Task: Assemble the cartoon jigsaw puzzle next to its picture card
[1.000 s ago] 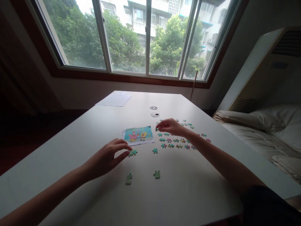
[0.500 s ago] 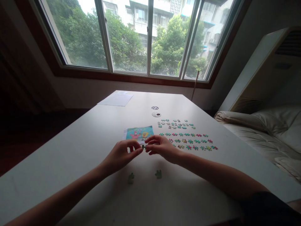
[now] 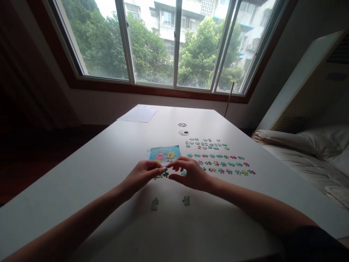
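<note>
Head view: the left hand (image 3: 143,174) pinches a small, knobbed, dark green jigsaw piece (image 3: 166,173), partly covered. The right hand (image 3: 193,175) gapes, half hiding a teal jigsaw piece (image 3: 184,173).

The jigsaw piece (image 3: 166,173) at the left fingers (image 3: 156,169) looks dark green; the two nearer pieces (image 3: 155,204) are muted grey-green. The spread puzzle rows (image 3: 216,163) mix teal with pink and yellow. The cartoon print (image 3: 165,150) sets pink and yellow figures on turquoise. The worktop (image 3: 131,142) is plain white, the sleeve (image 3: 311,240) black, the window surround (image 3: 152,92) reddish brown, the couch (image 3: 300,156) cream.
</note>
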Demonstrator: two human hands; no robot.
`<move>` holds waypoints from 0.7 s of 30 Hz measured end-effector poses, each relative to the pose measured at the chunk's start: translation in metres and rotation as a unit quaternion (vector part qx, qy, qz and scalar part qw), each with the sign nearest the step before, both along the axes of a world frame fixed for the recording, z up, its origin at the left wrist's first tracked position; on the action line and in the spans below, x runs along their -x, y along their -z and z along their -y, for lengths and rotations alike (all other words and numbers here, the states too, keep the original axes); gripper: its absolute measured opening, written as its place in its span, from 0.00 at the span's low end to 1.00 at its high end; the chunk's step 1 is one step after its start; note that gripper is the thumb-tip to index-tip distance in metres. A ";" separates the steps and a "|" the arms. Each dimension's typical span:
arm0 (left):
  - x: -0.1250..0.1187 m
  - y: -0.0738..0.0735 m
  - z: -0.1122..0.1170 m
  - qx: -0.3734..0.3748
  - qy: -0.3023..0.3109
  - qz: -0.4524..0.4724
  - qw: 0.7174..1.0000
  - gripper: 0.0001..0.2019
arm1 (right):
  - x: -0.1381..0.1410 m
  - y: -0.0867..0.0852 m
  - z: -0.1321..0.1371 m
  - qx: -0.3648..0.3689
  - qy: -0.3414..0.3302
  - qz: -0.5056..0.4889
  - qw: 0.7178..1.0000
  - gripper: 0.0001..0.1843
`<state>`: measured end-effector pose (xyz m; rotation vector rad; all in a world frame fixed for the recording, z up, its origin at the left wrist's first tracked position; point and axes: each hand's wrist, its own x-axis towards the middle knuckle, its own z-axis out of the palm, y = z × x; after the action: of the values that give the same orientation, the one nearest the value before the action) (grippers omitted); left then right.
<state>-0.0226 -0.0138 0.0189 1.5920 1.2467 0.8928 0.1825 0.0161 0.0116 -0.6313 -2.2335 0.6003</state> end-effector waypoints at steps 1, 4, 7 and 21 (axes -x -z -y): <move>0.000 0.000 0.000 0.002 0.003 -0.001 1.000 0.15 | 0.000 0.000 0.001 -0.018 -0.005 0.005 1.000 0.12; -0.001 -0.001 0.001 0.003 0.014 -0.009 1.000 0.15 | -0.002 0.003 0.001 -0.072 -0.013 0.021 0.997 0.11; 0.003 0.002 -0.002 -0.021 0.036 -0.042 0.998 0.16 | -0.005 0.005 -0.002 -0.140 -0.002 0.050 0.989 0.11; 0.051 0.013 -0.022 -0.286 0.122 -0.350 0.884 0.10 | 0.003 0.016 -0.011 -0.039 0.086 0.082 0.992 0.09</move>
<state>-0.0739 0.0085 0.0056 2.6459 1.2570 0.5473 0.1794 0.0267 -0.0043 -0.8494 -2.3105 0.3850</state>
